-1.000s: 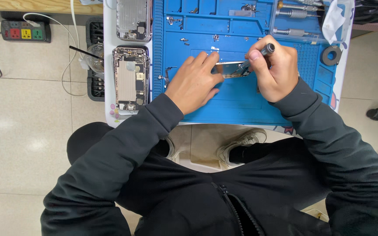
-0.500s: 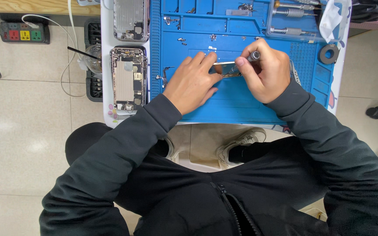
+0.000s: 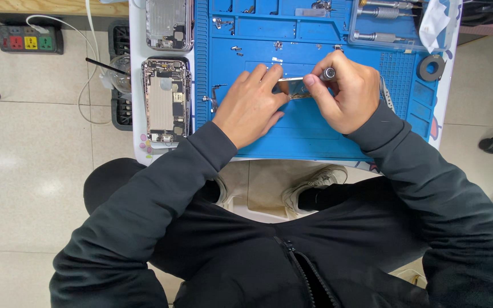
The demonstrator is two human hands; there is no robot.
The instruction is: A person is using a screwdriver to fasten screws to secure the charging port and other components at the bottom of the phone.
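Far out to the left of the left hand, a power strip [image 3: 29,40] is seen on the floor. Closer in, just left of that hand, an opened phone [image 3: 165,100] is laid face-down on the white table edge [image 3: 137,102], with a second opened phone [image 3: 169,23] beyond it. The left hand [image 3: 252,108] is pressed flat on the blue work mat [image 3: 315,142], fingers extended, their tips set on a small metal phone part [image 3: 295,88]. That part is pinned between the two hands, on the mat. Loose screws [image 3: 236,51] are scattered just beyond the left fingertips. The right hand [image 3: 346,94] is closed around a slim screwdriver [image 3: 327,73], its tip hidden among the fingers, so contact with the part cannot be told. Beyond that hand, metal tools [image 3: 380,37] are kept in a clear tray, and to its right a black ring [image 3: 430,67] is lying on the mat.
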